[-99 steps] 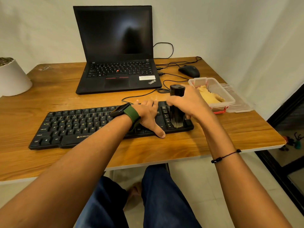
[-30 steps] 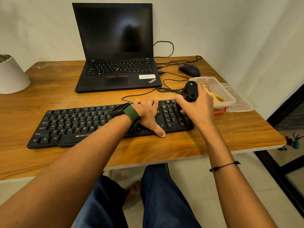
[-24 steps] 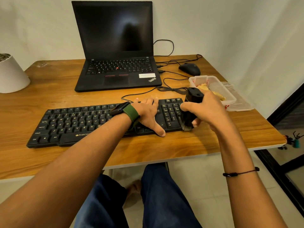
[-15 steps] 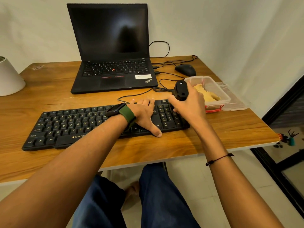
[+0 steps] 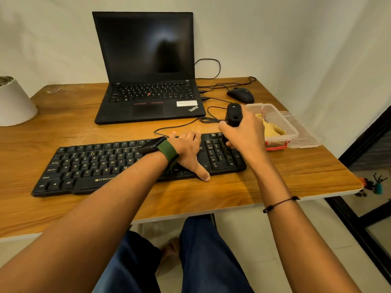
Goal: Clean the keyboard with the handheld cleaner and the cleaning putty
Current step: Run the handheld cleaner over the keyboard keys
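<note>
A black keyboard (image 5: 91,163) lies across the wooden desk (image 5: 296,168). My left hand (image 5: 188,151) rests flat on its right-centre keys, fingers spread, thumb on the front edge. My right hand (image 5: 245,136) grips the black handheld cleaner (image 5: 233,114), tilted towards me with its lower end over the number pad; the tip is hidden behind my fingers. Yellow cleaning putty (image 5: 271,129) sits in a clear plastic box (image 5: 281,121) just right of the keyboard.
An open black laptop (image 5: 148,98) stands behind the keyboard, with cables (image 5: 184,124) running between them. A black mouse (image 5: 241,95) lies at the back right. A white pot (image 5: 14,102) stands at the far left. The box lid (image 5: 304,136) lies beside the box.
My right hand has swept the cleaner back and forth over the number pad, from the near right corner to the far side. My left hand has stayed on the keys.
</note>
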